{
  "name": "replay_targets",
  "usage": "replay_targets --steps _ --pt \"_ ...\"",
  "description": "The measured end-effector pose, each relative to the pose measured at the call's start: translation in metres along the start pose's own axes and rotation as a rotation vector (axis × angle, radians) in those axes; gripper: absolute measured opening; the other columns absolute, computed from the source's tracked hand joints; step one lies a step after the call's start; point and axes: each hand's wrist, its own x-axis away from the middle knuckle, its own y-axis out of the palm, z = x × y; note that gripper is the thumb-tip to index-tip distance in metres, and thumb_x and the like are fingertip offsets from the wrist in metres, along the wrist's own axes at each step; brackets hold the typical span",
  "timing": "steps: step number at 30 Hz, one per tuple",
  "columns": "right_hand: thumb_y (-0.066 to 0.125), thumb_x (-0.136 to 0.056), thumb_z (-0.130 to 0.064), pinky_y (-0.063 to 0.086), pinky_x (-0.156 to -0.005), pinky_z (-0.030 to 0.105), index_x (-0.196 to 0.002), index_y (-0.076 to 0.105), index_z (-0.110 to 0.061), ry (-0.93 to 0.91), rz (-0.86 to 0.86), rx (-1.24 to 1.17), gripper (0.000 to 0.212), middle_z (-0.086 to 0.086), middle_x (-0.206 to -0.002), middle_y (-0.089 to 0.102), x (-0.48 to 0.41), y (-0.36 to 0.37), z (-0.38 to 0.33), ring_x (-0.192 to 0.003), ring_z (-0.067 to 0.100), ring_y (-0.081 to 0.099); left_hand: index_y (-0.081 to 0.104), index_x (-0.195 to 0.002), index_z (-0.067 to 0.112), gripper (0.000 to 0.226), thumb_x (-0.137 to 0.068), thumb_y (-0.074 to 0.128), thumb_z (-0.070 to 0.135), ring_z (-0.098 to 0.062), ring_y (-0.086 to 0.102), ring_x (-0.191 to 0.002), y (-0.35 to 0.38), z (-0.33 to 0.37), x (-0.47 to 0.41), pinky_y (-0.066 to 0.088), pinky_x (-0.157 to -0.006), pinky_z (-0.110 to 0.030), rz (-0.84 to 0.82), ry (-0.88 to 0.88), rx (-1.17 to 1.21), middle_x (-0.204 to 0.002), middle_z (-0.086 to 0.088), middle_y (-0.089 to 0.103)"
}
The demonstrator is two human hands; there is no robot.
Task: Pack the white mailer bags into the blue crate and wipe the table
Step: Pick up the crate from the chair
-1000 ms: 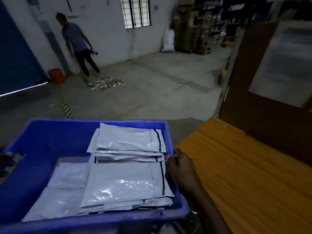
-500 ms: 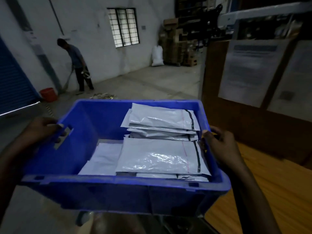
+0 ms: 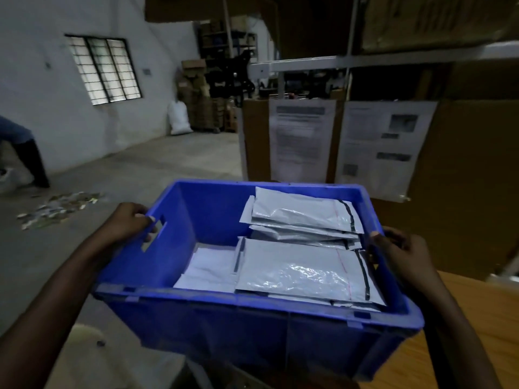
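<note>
Gripping the blue crate (image 3: 213, 327) at both short ends: left hand (image 3: 127, 223) curled over the rim, fingers hooked into the handle slot (image 3: 154, 234); right hand (image 3: 401, 256) curled round the opposite rim, thumb on top, fingers hidden behind the wall. Apparently carrying it off any surface, with its long axis laid left to right between the 2 hands. Inside, white mailer bags (image 3: 303, 273) in 2 overlapping stacks crowded against the right wall, just beside the right hand, plus a thinner flat layer toward the middle. Judging the packing done and the wiping not yet begun. Down to the right, under the right forearm, the wooden table (image 3: 494, 318), nearer the right hand. Probably calls for setting the crate aside first, then freeing that hand for a cloth, none in view.
</note>
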Motion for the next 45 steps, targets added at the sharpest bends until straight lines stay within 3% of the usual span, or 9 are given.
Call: replay_targets --steps 5,9,13,18,22,26,33,38,45 --pt "0.068 -0.096 -0.017 0.056 -0.071 0.050 -0.085 0.071 -0.022 0.056 0.107 0.096 0.012 0.011 -0.070 0.074 -0.015 -0.023 0.026 -0.067 0.031 0.069 0.062 -0.087 0.004 0.018 -0.098 0.054 -0.006 -0.029 0.057 -0.059 0.066 0.040 -0.030 0.046 -0.035 -0.028 -0.092 0.029 0.062 -0.079 -0.025 0.065" --pt "0.073 -0.092 -0.022 0.058 -0.072 0.056 -0.090 0.071 -0.025 0.114 0.155 0.184 0.005 0.006 -0.070 0.075 -0.029 -0.030 0.050 -0.068 0.031 0.072 0.061 -0.100 -0.001 0.007 -0.099 0.055 -0.004 -0.028 0.058 -0.058 0.110 0.042 -0.067 0.047 -0.035 -0.027 -0.147 0.046 0.057 -0.083 -0.025 0.067" --pt "0.072 -0.093 -0.020 0.058 -0.069 0.053 -0.095 0.069 -0.029 0.127 0.188 0.256 0.010 0.005 -0.074 0.076 -0.041 -0.028 0.067 -0.071 0.031 0.074 0.065 -0.103 -0.004 0.010 -0.094 0.063 -0.002 -0.028 0.063 -0.057 0.152 0.029 -0.105 0.054 -0.053 -0.033 -0.185 0.039 0.080 -0.085 -0.029 0.072" --pt "0.073 -0.092 -0.026 0.058 -0.064 0.051 -0.105 0.072 -0.024 0.149 0.230 0.343 0.013 0.001 -0.070 0.075 -0.056 -0.015 0.090 -0.066 0.025 0.073 0.069 -0.089 0.001 0.002 -0.089 0.068 -0.001 -0.029 0.065 -0.059 0.185 0.010 -0.144 0.059 -0.070 -0.047 -0.215 0.055 0.078 -0.081 -0.030 0.072" --pt "0.074 -0.091 -0.029 0.058 -0.062 0.053 -0.107 0.071 -0.023 0.178 0.243 0.365 0.018 0.003 -0.067 0.074 -0.069 -0.006 0.108 -0.064 0.025 0.073 0.068 -0.086 0.006 0.006 -0.089 0.070 0.001 -0.011 0.064 -0.053 0.201 0.010 -0.170 0.050 -0.057 -0.023 -0.198 0.096 -0.014 -0.078 -0.016 0.071" --pt "0.074 -0.091 -0.029 0.058 -0.064 0.050 -0.111 0.070 -0.021 0.199 0.247 0.372 0.022 0.004 -0.067 0.075 -0.085 0.000 0.119 -0.064 0.024 0.073 0.071 -0.089 0.002 0.003 -0.087 0.071 0.004 -0.025 0.066 -0.057 0.208 0.005 -0.190 0.055 -0.069 -0.034 -0.208 0.094 0.000 -0.074 -0.019 0.074" --pt "0.075 -0.090 -0.029 0.060 -0.068 0.054 -0.095 0.070 -0.029 0.209 0.284 0.339 0.007 0.002 -0.070 0.075 -0.105 0.013 0.132 -0.067 0.024 0.074 0.070 -0.097 0.002 0.009 -0.089 0.071 0.005 -0.025 0.066 -0.056 0.211 0.000 -0.217 0.051 -0.067 -0.031 -0.208 0.100 -0.028 -0.074 -0.016 0.073" --pt "0.074 -0.089 -0.036 0.061 -0.069 0.053 -0.097 0.071 -0.031 0.203 0.291 0.359 0.010 -0.001 -0.073 0.076 -0.114 0.016 0.140 -0.068 0.020 0.074 0.068 -0.108 0.005 0.018 -0.090 0.070 0.009 -0.028 0.070 -0.060 0.214 -0.004 -0.234 0.056 -0.067 -0.034 -0.225 0.099 0.007 -0.078 -0.017 0.075" --pt "0.074 -0.090 -0.026 0.060 -0.066 0.050 -0.100 0.070 -0.024 0.217 0.319 0.320 0.011 0.001 -0.070 0.075 -0.118 0.023 0.138 -0.066 0.024 0.074 0.071 -0.098 0.005 0.006 -0.093 0.067 0.006 -0.029 0.068 -0.060 0.220 0.002 -0.240 0.054 -0.066 -0.032 -0.239 0.135 0.001 -0.079 -0.023 0.075"
